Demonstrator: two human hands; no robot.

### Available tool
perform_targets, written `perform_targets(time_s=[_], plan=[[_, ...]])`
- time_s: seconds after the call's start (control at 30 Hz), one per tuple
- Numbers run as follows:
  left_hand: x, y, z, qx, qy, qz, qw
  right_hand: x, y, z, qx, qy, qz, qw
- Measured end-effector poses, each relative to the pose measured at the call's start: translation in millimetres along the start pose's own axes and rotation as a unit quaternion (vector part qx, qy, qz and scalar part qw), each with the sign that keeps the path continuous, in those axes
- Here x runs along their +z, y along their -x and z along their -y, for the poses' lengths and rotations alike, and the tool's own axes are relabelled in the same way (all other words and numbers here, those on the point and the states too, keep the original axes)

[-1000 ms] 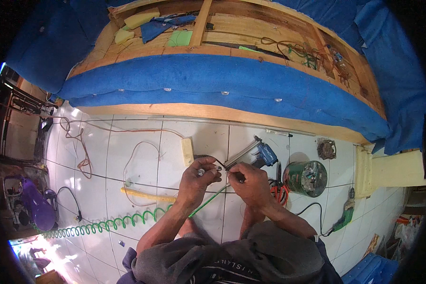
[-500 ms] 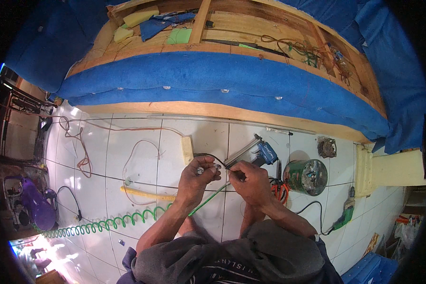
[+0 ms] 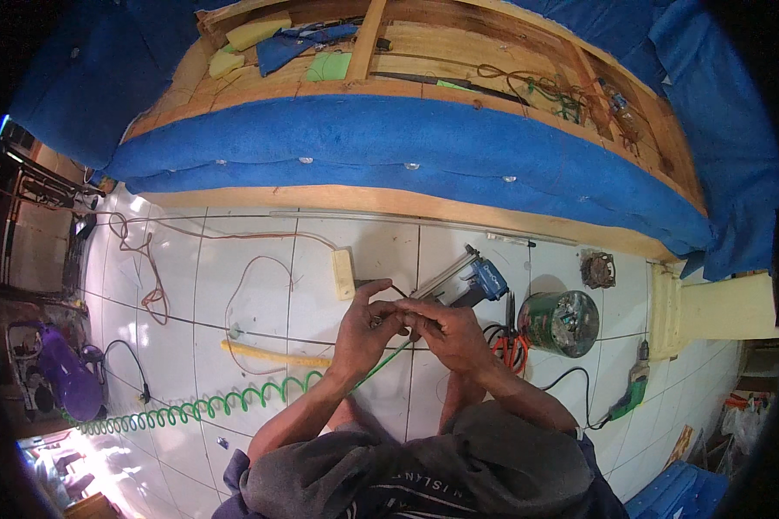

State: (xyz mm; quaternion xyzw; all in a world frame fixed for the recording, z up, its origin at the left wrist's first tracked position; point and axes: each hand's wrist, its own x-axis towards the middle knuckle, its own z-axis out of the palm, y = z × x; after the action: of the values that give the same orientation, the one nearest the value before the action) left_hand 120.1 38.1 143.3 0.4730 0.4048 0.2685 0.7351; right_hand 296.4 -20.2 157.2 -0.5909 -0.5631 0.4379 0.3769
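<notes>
My left hand [image 3: 365, 336] and my right hand [image 3: 448, 333] meet fingertip to fingertip above the tiled floor. The left thumb and fingers are closed around a small shiny piece [image 3: 376, 322], mostly hidden, while its index finger points forward. My right fingers are pinched together at the left fingertips; what they hold is too small and covered to make out. A thin dark strand [image 3: 398, 291] shows just beyond the fingers. Past my right hand lies a blue and silver staple gun [image 3: 486, 281]. A cream power strip [image 3: 343, 273] lies beyond the left hand.
Ahead stands a wooden frame padded with blue fabric [image 3: 346, 130], studded with shiny buttons. To the right are a round can [image 3: 541, 322], red-handled pliers [image 3: 512, 353], a green drill [image 3: 636, 385] and yellow foam [image 3: 727, 309]. A green coiled hose [image 3: 225, 405] runs left.
My hands have come together. The left fingers, which showed shiny pieces, now cover them, and the left index finger has stretched forward. The right fingers have moved left to meet them.
</notes>
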Motion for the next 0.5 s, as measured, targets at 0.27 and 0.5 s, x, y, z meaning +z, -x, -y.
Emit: perform_targets(time_s=[0.27,0.5], plan=[[0.2,1.9,4.0,-0.016,0.038,-0.020,0.999,0.9,3.0,-8.8,0.006,0.063,-0.065,0.996],[-0.6,0.0,0.5,-0.047,-0.029,0.054,0.997,0.8,-1.4,-8.0,0.117,-0.182,-0.052,0.975]])
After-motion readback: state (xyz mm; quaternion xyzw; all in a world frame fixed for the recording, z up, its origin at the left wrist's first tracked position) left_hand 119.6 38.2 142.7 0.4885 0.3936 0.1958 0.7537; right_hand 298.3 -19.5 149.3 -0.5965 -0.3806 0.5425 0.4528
